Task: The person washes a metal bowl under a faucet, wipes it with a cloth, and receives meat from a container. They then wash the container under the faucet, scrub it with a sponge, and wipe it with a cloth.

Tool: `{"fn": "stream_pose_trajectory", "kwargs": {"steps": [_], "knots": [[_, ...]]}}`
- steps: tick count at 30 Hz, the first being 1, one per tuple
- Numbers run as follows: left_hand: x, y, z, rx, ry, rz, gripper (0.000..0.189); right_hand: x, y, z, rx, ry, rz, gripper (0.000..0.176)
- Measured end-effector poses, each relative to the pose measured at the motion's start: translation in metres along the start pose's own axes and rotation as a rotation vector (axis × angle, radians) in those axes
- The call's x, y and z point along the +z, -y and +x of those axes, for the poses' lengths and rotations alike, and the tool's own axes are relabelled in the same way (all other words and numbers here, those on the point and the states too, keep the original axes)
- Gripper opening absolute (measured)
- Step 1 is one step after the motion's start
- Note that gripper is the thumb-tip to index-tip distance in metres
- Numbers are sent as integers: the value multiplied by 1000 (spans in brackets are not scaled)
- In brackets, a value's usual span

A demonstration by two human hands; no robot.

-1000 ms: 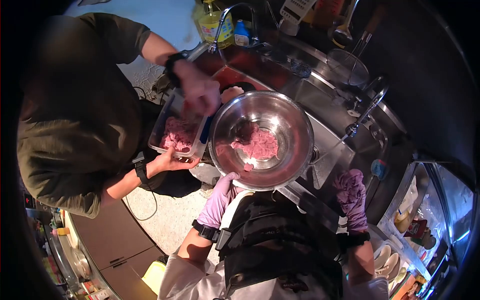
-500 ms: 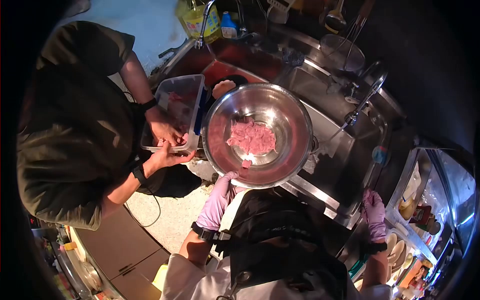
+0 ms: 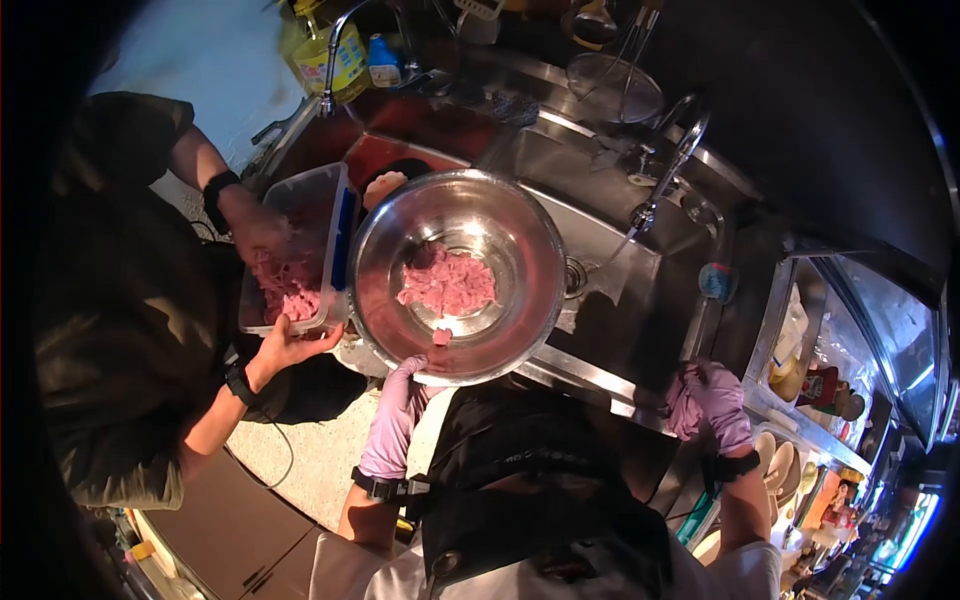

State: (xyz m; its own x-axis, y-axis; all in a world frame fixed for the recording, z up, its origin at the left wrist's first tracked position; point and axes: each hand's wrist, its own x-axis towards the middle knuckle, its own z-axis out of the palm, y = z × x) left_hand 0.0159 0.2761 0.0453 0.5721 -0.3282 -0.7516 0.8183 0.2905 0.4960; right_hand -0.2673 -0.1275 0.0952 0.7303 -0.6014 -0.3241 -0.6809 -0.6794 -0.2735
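A large steel bowl (image 3: 545, 300) holds a heap of raw pink meat pieces (image 3: 448, 280), with one small piece apart near its lower side. My left hand (image 3: 397, 415), in a pink glove, grips the bowl's near rim, thumb over the edge and fingers hidden beneath. At the counter edge right of the sink is my gloved right hand (image 3: 712, 408), its fingers curled; whatever may be inside them is hidden. To the left, a co-worker's hand (image 3: 262, 235) reaches into a clear plastic container (image 3: 318, 195) with more meat (image 3: 285, 290), and the other hand (image 3: 285, 350) supports its near edge.
Behind the bowl lies a steel sink (image 3: 620, 270) with a faucet (image 3: 645, 215). Another faucet (image 3: 328, 100), a yellow jug (image 3: 335, 60) and a blue bottle (image 3: 383, 62) stand at the back left. A strainer (image 3: 615, 90) lies behind the sink. Bottles and spoons fill the right side.
The view has shifted right, so the bowl and sink appear farther left. The co-worker's upper hand has moved deeper into the container, where more meat shows. My left hand keeps its hold.
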Motion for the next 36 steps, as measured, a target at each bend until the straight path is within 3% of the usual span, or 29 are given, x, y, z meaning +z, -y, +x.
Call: {"fn": "stream_pose_trajectory", "kwargs": {"steps": [3,7,10,14,16,20,23,26,28,29,31,32,36], "knots": [[5,-1,-3,-13,-22,-10,12,-8,22,29,1,-5,94,36],[13,-1,-6,-35,16,-31,12,5,17,112,-299,-220,377,30],[-23,10,18,16,-54,-28,12,-11,19,187,-422,-429,289,23],[3,4,1,86,-111,-13,9,-35,25,266,-234,-339,40,22],[-9,9,11,113,-130,17,9,-31,21,303,-284,-311,91,21],[-7,8,7,152,-148,86,9,-21,-5,367,-392,-295,-115,19],[-25,14,18,153,-159,111,9,-18,-10,368,-429,-298,-34,21],[-20,11,17,181,-123,120,11,-24,19,316,-245,-200,207,33],[-14,9,13,180,-82,86,12,-8,12,306,-185,-53,160,38],[-15,9,15,160,-118,112,13,12,1,296,-369,-2,364,34],[-14,8,11,140,-152,131,14,24,15,240,-346,20,180,34],[-15,9,13,113,-200,157,15,32,15,228,-280,368,217,36],[-21,12,19,76,-191,157,17,43,41,143,-347,621,435,35]]}}
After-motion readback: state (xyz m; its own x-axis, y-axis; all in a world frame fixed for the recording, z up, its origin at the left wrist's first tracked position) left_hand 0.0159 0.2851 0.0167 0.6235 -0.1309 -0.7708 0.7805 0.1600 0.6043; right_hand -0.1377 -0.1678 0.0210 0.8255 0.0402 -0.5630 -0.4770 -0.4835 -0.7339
